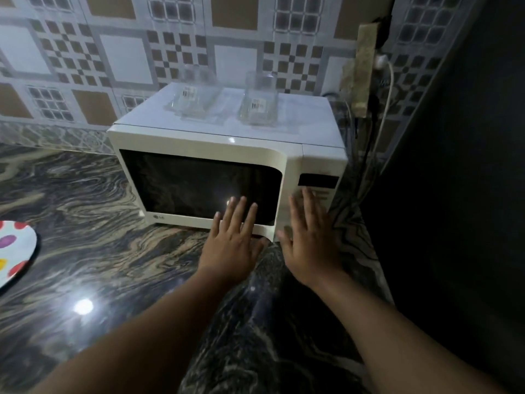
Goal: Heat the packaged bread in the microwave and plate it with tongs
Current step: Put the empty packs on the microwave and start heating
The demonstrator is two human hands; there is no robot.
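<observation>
A white microwave (199, 137) stands on the dark marble counter with its dark-windowed door shut. My left hand (233, 240) is held flat, fingers spread, in front of the door's lower right corner. My right hand (309, 240) is also flat and spread, its fingertips at the control panel (318, 182) on the microwave's right side. Neither hand holds anything. A white plate (14, 251) with coloured dots lies at the left edge of the view. No bread or tongs are visible.
Two clear glass containers (196, 95) (260, 100) with barcode labels stand on top of the microwave. Cables and a wall plug (379, 62) hang to its right, beside a dark surface (454, 194). A tiled wall is behind; the marble counter (85, 194) spreads left.
</observation>
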